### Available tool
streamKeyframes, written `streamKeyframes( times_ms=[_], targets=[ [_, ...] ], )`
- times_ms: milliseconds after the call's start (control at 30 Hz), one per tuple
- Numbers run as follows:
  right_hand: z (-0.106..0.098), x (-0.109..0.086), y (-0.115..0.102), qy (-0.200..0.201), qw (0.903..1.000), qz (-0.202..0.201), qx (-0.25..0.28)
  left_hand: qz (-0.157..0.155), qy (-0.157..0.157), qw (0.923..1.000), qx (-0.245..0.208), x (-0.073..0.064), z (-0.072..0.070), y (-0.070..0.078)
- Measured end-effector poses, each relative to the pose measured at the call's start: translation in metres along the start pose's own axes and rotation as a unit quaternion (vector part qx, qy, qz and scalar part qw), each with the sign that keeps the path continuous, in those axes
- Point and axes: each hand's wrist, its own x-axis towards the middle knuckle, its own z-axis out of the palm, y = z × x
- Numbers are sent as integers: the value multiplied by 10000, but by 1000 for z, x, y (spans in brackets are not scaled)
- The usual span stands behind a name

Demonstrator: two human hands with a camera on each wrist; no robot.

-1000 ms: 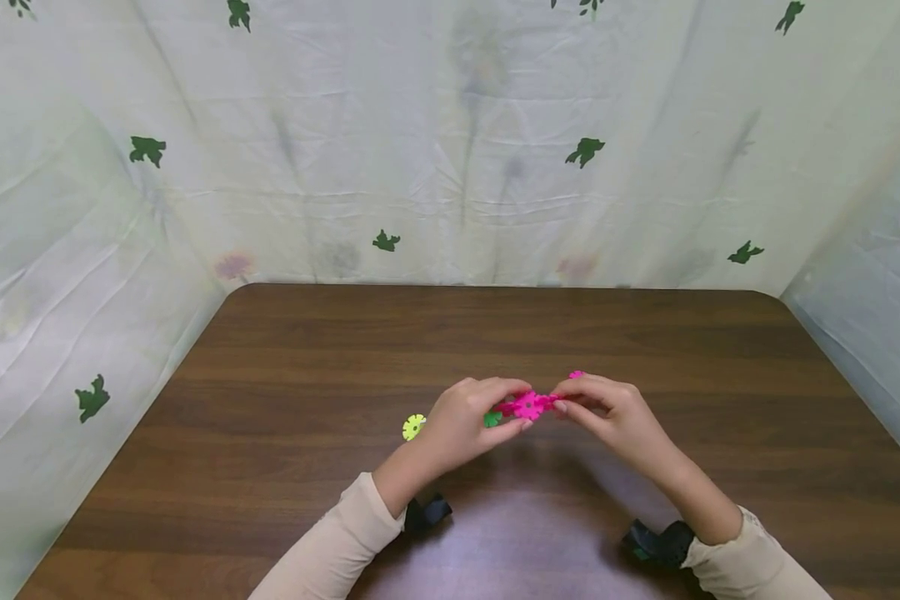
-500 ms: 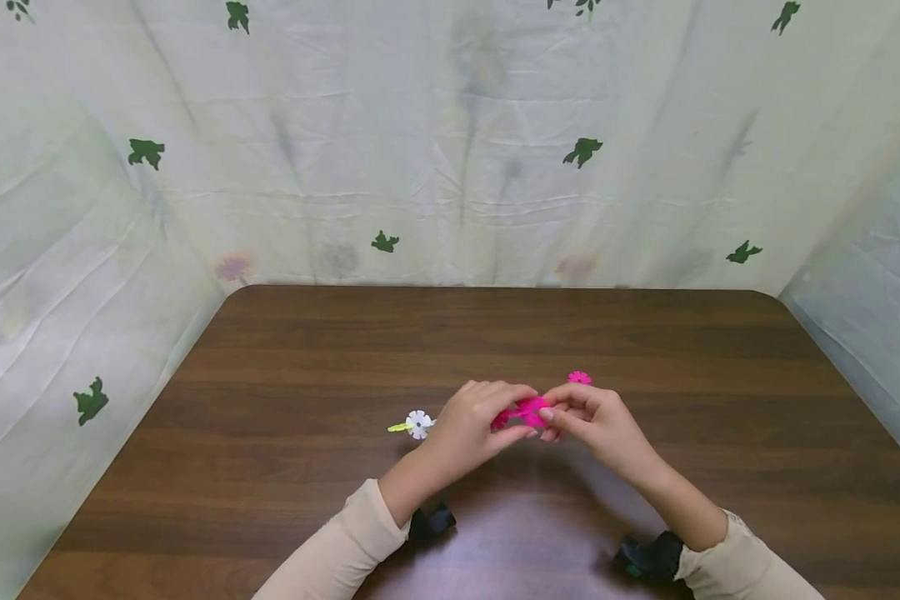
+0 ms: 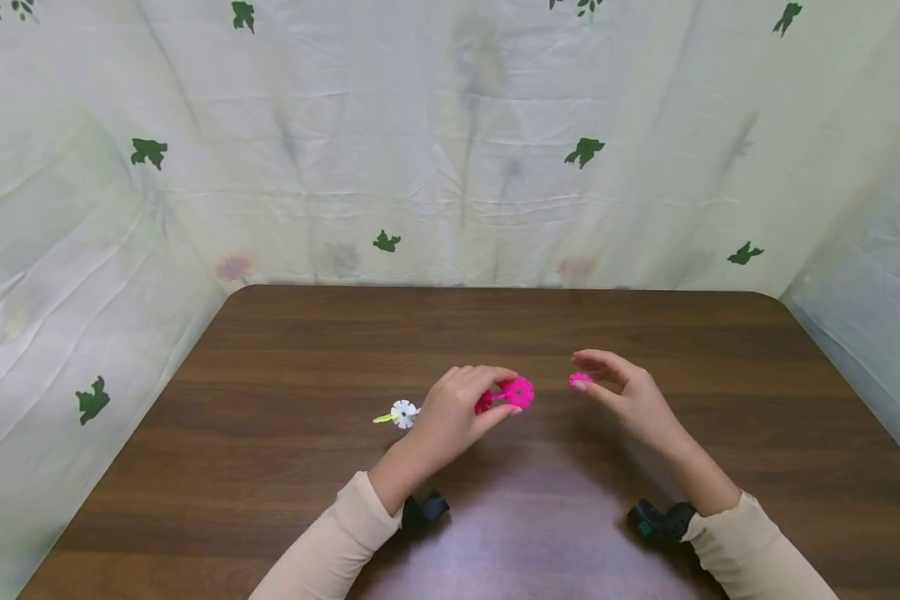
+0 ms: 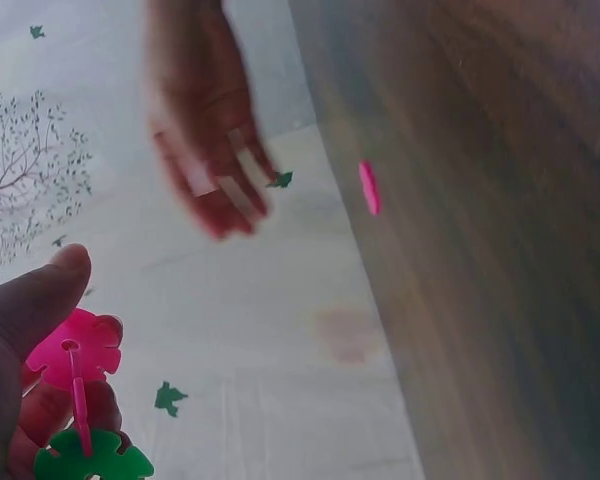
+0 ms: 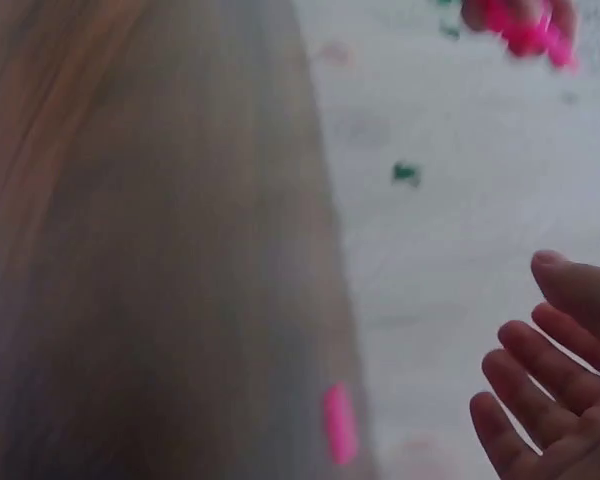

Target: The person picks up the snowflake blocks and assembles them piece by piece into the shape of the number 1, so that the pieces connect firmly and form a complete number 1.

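Observation:
My left hand [image 3: 453, 421] pinches a chain of notched, flower-shaped plastic discs between thumb and fingers. At its right end is a pink disc [image 3: 520, 392]; a white disc [image 3: 403, 414] and a yellow disc [image 3: 384, 418] stick out on the other side. A green disc [image 4: 95, 458] joins the chain in the left wrist view, and the palm hides part of the links. One loose pink disc [image 3: 579, 380] lies on the table, seen nearly edge-on in the right wrist view. Beside it is my right hand [image 3: 633, 408], its fingers extended and holding nothing.
The brown wooden table [image 3: 330, 333] reaches back to a pale cloth backdrop [image 3: 435, 167] printed with green leaves. Dark wrist cameras sit under both wrists, the left camera [image 3: 426, 507] and the right camera [image 3: 660, 520] low over the tabletop.
My right hand has let go of the pink end of the chain and moved right, to the loose pink disc. The left hand keeps the chain and has risen slightly leftward.

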Motion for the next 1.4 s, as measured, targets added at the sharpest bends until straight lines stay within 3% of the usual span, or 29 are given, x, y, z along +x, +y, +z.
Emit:
streamKeyframes(
  times_ms=[133,267,500,700,900,1100,1400],
  targets=[
    [-5,3,23,-359,9980,380,-350,-33,81,10000,13,1,-3,-3],
    [-6,4,41,-697,9937,454,-745,-52,117,9999,-21,2,-4,-5],
    [-3,6,55,-1027,9805,62,-1673,-93,66,9999,-49,2,-3,-6],
    [-3,5,53,-852,9774,-52,-1935,-111,36,9999,-20,2,-4,-6],
    [-5,4,48,-658,9806,141,-1842,-119,-18,9999,11,3,-4,-5],
    [-6,4,33,-766,9844,46,-1584,-67,-67,9999,40,3,-2,-5],
    [-3,2,-2,-447,9958,-73,-802,-59,-248,9996,74,2,1,-2]
  ],
)
